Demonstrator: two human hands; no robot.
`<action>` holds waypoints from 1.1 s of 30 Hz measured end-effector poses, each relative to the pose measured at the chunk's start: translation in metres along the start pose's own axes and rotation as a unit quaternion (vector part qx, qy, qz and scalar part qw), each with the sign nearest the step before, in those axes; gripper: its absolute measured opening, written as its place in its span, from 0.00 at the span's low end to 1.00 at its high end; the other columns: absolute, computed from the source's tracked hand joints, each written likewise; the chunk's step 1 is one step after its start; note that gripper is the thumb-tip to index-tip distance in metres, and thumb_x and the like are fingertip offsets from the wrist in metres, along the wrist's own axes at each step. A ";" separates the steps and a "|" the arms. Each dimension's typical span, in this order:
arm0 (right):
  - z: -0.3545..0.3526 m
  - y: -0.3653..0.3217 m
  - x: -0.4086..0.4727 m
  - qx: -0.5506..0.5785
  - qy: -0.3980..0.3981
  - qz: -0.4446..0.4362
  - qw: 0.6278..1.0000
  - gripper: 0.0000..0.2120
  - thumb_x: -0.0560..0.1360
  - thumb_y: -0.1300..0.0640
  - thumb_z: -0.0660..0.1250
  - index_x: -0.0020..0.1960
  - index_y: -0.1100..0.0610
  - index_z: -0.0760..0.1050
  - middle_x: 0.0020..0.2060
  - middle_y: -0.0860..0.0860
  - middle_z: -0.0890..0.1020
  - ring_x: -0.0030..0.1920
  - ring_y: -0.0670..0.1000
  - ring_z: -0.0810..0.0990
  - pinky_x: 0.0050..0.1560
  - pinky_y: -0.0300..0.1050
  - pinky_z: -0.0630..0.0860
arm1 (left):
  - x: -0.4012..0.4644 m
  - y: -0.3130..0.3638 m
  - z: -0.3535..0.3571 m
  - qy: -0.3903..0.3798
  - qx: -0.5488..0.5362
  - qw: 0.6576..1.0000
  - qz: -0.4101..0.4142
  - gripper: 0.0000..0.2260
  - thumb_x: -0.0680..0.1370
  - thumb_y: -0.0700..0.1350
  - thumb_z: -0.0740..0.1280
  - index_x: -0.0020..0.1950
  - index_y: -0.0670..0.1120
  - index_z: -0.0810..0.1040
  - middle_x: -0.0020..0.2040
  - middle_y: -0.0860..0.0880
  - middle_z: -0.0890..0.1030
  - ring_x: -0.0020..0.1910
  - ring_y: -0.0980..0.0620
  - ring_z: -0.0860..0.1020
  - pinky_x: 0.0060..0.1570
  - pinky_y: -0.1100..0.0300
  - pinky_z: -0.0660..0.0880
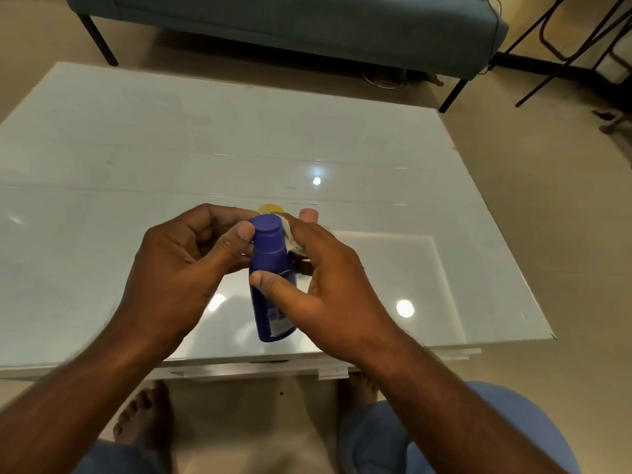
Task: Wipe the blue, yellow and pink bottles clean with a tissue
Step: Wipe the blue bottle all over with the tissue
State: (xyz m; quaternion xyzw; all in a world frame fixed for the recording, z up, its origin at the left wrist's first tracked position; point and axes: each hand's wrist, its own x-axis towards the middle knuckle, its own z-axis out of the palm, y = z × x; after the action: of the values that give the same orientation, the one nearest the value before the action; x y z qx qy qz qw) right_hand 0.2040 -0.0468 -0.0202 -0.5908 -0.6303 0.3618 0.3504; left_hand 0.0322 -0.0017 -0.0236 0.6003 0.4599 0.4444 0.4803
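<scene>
Above the near edge of the glass table [102, 138], the blue bottle [270, 278] stands upright between both hands, cap up. His left hand [181, 265] pinches the neck; his right hand [325, 285] grips the body, tissue [290, 239] pressed beside the cap. Yellow bottle [270, 209] and pink bottle [308, 213] wait just behind.

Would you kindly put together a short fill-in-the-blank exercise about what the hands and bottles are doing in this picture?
1. Both hands hold the ____ bottle above the glass table.
2. The right hand presses a white ____ against the bottle's neck, while the left hand steadies it.
3. Behind the hands, the yellow bottle and the ____ bottle stand on the table.

Missing words: blue; tissue; pink
</scene>
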 end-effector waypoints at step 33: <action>0.004 -0.001 0.002 -0.055 -0.019 -0.005 0.998 0.22 0.80 0.45 0.71 0.71 0.50 0.73 0.57 0.46 0.81 0.49 0.45 0.80 0.54 0.38 0.79 | 0.003 -0.005 -0.001 0.048 0.034 0.998 0.027 0.11 0.78 0.56 0.66 0.54 0.51 0.81 0.46 0.54 0.85 0.47 0.52 0.85 0.47 0.59 0.83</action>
State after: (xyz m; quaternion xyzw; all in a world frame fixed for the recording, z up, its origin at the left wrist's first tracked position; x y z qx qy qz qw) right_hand 0.1995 -0.0447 -0.0213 -0.5989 -0.6585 0.3363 0.3075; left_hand 0.0310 0.0023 -0.0283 0.6060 0.4813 0.4697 0.4248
